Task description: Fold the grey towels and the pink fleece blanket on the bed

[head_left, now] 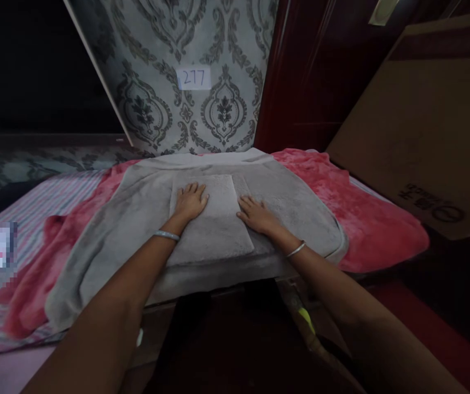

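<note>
A small grey towel (214, 230), folded into a rectangle, lies on top of a larger grey towel (296, 202) spread over the bed. My left hand (191, 201) rests flat on the folded towel's left part, fingers stretched out. My right hand (256, 214) lies flat along its right edge, fingers spread, touching both the folded piece and the larger towel. Each wrist wears a thin silver bangle. Neither hand grips anything.
A pink fleece blanket (374, 219) lies under the grey towels, over a striped sheet (50, 197). A patterned wall with a paper label "277" (193, 78) stands behind. A large cardboard box (427, 126) leans at right; a dark wooden door (312, 71) beside it.
</note>
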{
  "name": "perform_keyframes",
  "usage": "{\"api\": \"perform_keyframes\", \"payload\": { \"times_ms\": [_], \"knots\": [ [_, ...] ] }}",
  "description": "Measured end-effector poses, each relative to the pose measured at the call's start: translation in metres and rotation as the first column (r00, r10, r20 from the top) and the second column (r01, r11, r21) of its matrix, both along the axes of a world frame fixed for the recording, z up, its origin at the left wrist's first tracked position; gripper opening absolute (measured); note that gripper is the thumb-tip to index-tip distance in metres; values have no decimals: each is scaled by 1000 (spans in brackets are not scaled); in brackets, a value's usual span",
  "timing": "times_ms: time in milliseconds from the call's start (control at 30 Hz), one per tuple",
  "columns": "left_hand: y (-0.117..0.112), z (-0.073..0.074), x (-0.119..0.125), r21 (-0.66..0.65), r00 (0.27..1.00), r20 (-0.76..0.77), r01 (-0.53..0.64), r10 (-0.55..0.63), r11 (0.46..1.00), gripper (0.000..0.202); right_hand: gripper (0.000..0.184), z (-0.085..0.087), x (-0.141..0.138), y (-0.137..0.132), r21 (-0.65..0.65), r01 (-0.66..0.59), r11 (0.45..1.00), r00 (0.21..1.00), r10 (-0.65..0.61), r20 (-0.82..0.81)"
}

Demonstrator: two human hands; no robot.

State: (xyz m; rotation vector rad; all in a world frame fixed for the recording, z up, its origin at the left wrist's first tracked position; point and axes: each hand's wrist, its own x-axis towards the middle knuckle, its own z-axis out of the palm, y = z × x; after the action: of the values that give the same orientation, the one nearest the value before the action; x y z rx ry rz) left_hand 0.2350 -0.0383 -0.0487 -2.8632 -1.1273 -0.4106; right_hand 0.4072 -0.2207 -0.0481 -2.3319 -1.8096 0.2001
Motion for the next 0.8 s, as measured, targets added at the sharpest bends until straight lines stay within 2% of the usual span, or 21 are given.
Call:
{"api": "perform_keyframes", "payload": {
  "times_ms": [67,133,233,300,467,600,700,800],
  "knots": [
    [-2,0,0,16,1000,23,5,-6,1000,57,60,4,-17,-15,56,-11,998,1000,11,-5],
    [-4,1,0,30,999,37,8,-9,1000,56,61,4,-43,-27,142,-126,982,992,126,12],
    [-7,3,-1,44,999,49,10,-12,999,53,63,-7,-79,-41,184,-346,920,938,338,74],
    [-8,4,-2,42,999,45,6,-8,999,53,67,-16,-89,-49,174,-382,908,923,368,110],
    [-4,6,0,-9,1000,-14,-6,6,1000,56,76,-31,-67,-72,192,-320,928,945,299,132],
    [4,9,-6,-128,997,-64,23,-31,991,60,73,-35,-48,-86,200,-288,936,956,272,108],
    [0,3,-35,-219,995,-22,86,-93,972,64,72,-38,-46,-90,224,-282,933,959,265,104],
    [-22,-13,-86,-270,984,177,65,-17,961,68,72,-42,-46,-91,253,-289,924,957,269,108]
  ]
}}
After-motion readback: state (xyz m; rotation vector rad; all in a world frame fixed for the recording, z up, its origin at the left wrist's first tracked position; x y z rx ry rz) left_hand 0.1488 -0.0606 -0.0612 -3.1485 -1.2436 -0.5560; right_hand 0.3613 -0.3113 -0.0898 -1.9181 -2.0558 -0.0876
